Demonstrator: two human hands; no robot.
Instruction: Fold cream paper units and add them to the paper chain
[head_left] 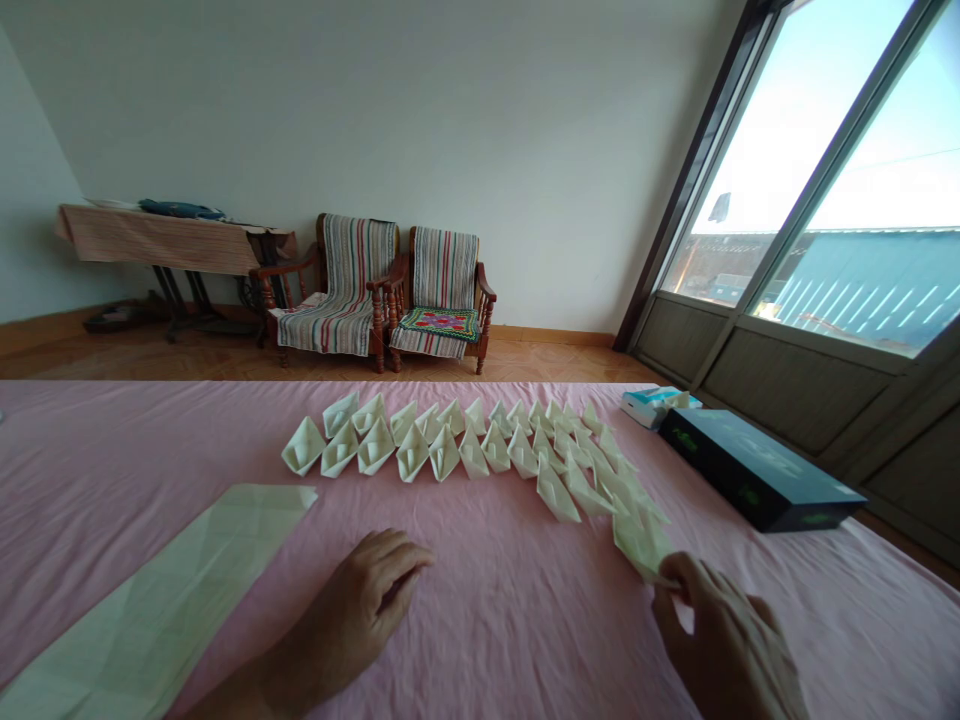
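Many folded paper boats (414, 452) stand in rows across a pink sheet, curving toward me on the right. My right hand (724, 635) pinches the tip of a paper boat (641, 540) at the near right end of the rows, between thumb and fingers. That boat touches or overlaps its neighbours. My left hand (375, 590) hovers over or rests on the sheet below the rows, fingers curled together, and nothing shows in it. To its left lies a stack of flat pale paper sheets (172, 590), partly beyond the frame's lower left edge.
A black box (757, 470) lies at the right, with a blue and white tissue pack (652, 403) behind it. The pink sheet (510, 600) covers the surface. Beyond its far edge stand two wooden armchairs (435, 340), a cloth-covered table (165, 240) and a glazed door (825, 230).
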